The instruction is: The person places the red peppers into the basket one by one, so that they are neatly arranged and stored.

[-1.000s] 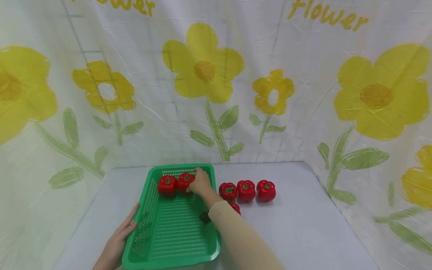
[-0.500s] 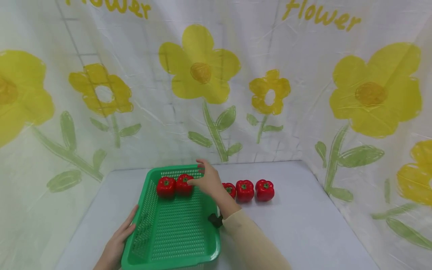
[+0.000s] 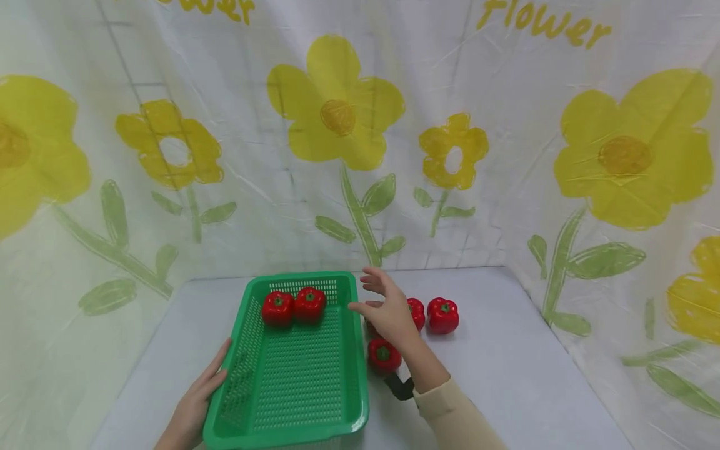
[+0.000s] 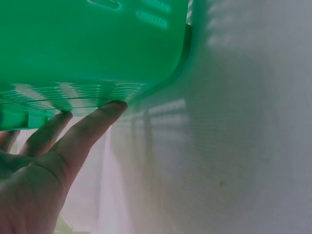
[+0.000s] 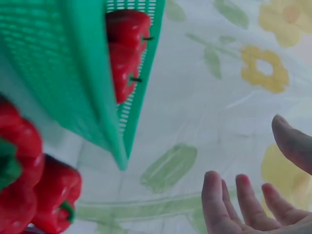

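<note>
My left hand (image 3: 194, 400) touches the outer left wall of a green plastic basket (image 3: 362, 375). Its extended fingers (image 4: 92, 129) meet the slotted side, as the left wrist view shows. Two red bell peppers (image 3: 278, 309) sit side by side at the far end inside the basket. Just past the basket's right rim, my right hand (image 3: 390, 312) is raised over the peppers on the table, with nothing in it and its fingers spread. Part of the row is hidden behind it. One bell pepper (image 3: 385, 356) lies below the hand, another (image 3: 443, 315) to its right.
The table (image 3: 506, 375) is pale grey. A curtain (image 3: 253, 187) printed with yellow flowers rises at the table's far edge and along both sides. A dark strap or device (image 3: 400, 387) is on my right wrist.
My right hand has drawn back from the second pepper in the basket, which stays there, and moved right over the rim to the peppers outside. My left hand has stayed at the basket's side.
</note>
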`<state>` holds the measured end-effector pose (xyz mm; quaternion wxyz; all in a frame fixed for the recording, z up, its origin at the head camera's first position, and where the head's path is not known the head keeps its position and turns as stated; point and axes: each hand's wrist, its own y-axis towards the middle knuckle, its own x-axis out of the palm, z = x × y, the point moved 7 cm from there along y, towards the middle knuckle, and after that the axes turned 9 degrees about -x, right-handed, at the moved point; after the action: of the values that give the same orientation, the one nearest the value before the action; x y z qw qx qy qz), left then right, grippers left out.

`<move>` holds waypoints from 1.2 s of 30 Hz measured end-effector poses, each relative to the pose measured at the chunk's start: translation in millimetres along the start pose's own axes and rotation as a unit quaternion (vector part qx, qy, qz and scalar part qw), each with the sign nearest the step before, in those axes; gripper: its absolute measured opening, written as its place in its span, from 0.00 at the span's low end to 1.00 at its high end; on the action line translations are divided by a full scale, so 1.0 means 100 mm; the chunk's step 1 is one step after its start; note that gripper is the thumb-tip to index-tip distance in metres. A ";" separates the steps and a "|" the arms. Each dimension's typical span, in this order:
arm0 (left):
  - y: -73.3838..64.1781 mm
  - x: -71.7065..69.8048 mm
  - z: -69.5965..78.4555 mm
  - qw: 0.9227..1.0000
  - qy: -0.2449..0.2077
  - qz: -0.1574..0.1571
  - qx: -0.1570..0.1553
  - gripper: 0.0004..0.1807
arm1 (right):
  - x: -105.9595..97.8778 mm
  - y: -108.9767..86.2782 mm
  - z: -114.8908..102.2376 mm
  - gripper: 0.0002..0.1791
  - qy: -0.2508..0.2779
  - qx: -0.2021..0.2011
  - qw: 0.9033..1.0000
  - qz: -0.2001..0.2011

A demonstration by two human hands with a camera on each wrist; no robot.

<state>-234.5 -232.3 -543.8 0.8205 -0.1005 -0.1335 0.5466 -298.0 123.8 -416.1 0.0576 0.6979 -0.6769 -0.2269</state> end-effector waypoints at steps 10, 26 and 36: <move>0.08 0.02 0.06 1.000 0.024 0.009 0.000 0.31 | -0.26 -0.24 0.11 0.37 -0.026 0.015 0.999 0.028; 0.06 -0.05 0.07 0.996 0.072 0.042 -0.021 0.32 | -0.50 -0.79 0.57 0.36 -0.082 0.039 0.996 0.011; 0.08 -0.11 0.05 0.996 0.082 0.010 0.038 0.32 | -0.40 -0.97 0.86 0.42 -0.061 0.072 0.995 -0.022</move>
<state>-247.1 -238.9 -542.8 0.8261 -0.1156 -0.0440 0.5497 -242.5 189.8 -520.5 -0.0394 0.7000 -0.6778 -0.2214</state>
